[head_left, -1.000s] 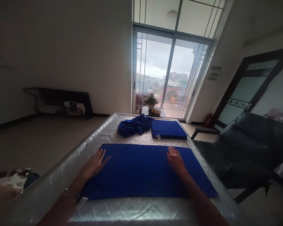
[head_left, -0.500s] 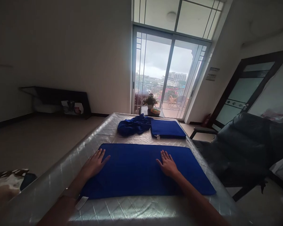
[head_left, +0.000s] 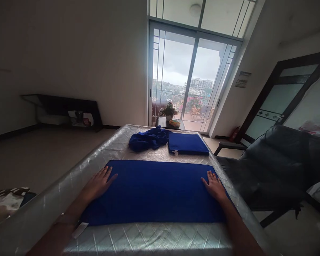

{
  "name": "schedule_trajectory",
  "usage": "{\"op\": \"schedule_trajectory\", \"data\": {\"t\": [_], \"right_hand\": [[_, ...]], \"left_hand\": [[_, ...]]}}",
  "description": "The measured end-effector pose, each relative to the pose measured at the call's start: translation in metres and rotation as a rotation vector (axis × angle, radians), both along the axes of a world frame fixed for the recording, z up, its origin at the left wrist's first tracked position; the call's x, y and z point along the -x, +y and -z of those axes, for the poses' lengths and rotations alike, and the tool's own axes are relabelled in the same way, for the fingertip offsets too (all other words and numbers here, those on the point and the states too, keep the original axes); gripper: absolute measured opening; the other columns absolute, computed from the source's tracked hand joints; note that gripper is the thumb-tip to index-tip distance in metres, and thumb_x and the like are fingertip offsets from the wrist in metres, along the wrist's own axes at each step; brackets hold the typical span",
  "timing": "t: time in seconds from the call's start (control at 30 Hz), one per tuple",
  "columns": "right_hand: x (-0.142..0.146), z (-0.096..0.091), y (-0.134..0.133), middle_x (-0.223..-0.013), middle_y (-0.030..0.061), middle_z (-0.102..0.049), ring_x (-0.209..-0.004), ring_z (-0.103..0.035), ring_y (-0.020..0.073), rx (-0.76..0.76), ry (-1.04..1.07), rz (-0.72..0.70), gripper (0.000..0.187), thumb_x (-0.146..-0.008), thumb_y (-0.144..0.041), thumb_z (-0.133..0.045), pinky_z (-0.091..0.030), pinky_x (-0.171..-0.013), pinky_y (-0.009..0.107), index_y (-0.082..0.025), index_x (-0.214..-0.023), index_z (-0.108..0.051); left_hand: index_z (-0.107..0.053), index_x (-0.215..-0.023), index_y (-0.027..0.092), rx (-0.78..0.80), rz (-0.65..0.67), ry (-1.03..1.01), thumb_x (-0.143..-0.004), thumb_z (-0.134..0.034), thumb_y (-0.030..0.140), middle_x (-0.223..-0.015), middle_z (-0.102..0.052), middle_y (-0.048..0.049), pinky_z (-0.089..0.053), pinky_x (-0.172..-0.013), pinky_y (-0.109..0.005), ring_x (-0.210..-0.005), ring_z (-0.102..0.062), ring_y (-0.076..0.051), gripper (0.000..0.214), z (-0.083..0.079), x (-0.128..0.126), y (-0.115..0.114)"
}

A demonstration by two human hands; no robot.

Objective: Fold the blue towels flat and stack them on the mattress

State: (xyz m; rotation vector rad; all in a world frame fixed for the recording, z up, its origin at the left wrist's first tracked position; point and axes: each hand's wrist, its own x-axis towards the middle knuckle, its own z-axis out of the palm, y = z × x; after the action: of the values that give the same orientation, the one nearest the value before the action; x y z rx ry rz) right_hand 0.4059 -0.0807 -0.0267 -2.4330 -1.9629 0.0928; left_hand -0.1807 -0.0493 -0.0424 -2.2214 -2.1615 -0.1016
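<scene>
A dark blue folded cloth lies flat as a wide rectangle on the quilted, silvery mattress. My left hand rests open, palm down, on its left end. On the right end, close to the edge, lies my right hand, also open with fingers stretched out. A white label sticks out from the cloth's near left corner. Farther back are a crumpled blue cloth and a neatly folded blue cloth, side by side.
A dark padded armchair stands close to the mattress on the right. Past the far end, a small dark table holds a potted plant before the glass sliding door. A dark low stand is by the left wall.
My right hand has slid to the right across the cloth, nearer its right edge. The left hand stays on the left end. The view has shifted slightly.
</scene>
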Motion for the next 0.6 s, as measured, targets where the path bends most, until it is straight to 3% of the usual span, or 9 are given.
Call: {"op": "schedule_trajectory", "data": {"t": [0.17,0.27,0.43,0.53,0.6], "right_hand": [[0.001,0.0,-0.001,-0.161,0.0053,-0.014,-0.148,-0.011,0.02,-0.01,0.007,-0.016,0.077,-0.095,-0.06,-0.019,-0.009,-0.119,0.039,-0.01,-0.154,-0.015],[0.003,-0.001,-0.003,-0.161,0.0054,-0.014,-0.148,-0.012,0.0203,-0.036,0.002,-0.009,0.076,-0.096,-0.059,-0.018,-0.009,-0.119,0.04,-0.01,-0.154,-0.016],[0.007,-0.003,-0.005,-0.161,0.0054,-0.015,-0.148,-0.011,0.0205,-0.042,0.021,0.001,0.075,-0.096,-0.057,-0.017,-0.008,-0.119,0.041,-0.009,-0.154,-0.017],[0.008,-0.004,-0.006,-0.161,0.0056,-0.016,-0.148,-0.012,0.0208,-0.057,0.006,0.003,0.074,-0.096,-0.055,-0.018,-0.009,-0.119,0.04,-0.009,-0.154,-0.017],[0.009,-0.005,-0.007,-0.16,0.0058,-0.017,-0.148,-0.012,0.0209,-0.062,-0.002,0.005,0.073,-0.096,-0.055,-0.019,-0.009,-0.119,0.04,-0.009,-0.154,-0.018]], "left_hand": [[-0.027,-0.149,0.004,-0.068,-0.055,0.046,-0.097,-0.029,0.05,-0.157,-0.026,-0.0185,-0.018,-0.118,-0.045,-0.147,-0.022,-0.028,0.07,-0.007,-0.004,-0.005],[-0.032,-0.147,0.003,-0.154,-0.008,0.037,-0.097,-0.031,0.049,-0.157,-0.026,-0.0176,-0.018,-0.119,-0.044,-0.148,-0.02,-0.027,0.068,-0.02,-0.026,-0.012],[-0.031,-0.15,0.012,-0.01,0.304,-0.114,-0.096,-0.022,0.059,-0.159,-0.023,-0.0112,-0.017,-0.122,-0.043,-0.149,-0.018,-0.023,0.072,-0.042,-0.12,-0.034],[-0.022,-0.153,0.019,0.073,0.515,-0.173,-0.094,-0.017,0.063,-0.161,-0.015,-0.006,-0.014,-0.124,-0.042,-0.15,-0.01,-0.02,0.074,-0.041,-0.182,-0.046],[-0.016,-0.154,0.021,0.102,0.585,-0.209,-0.094,-0.015,0.064,-0.161,-0.011,-0.0043,-0.014,-0.125,-0.041,-0.15,-0.006,-0.018,0.074,-0.034,-0.212,-0.05]]}}
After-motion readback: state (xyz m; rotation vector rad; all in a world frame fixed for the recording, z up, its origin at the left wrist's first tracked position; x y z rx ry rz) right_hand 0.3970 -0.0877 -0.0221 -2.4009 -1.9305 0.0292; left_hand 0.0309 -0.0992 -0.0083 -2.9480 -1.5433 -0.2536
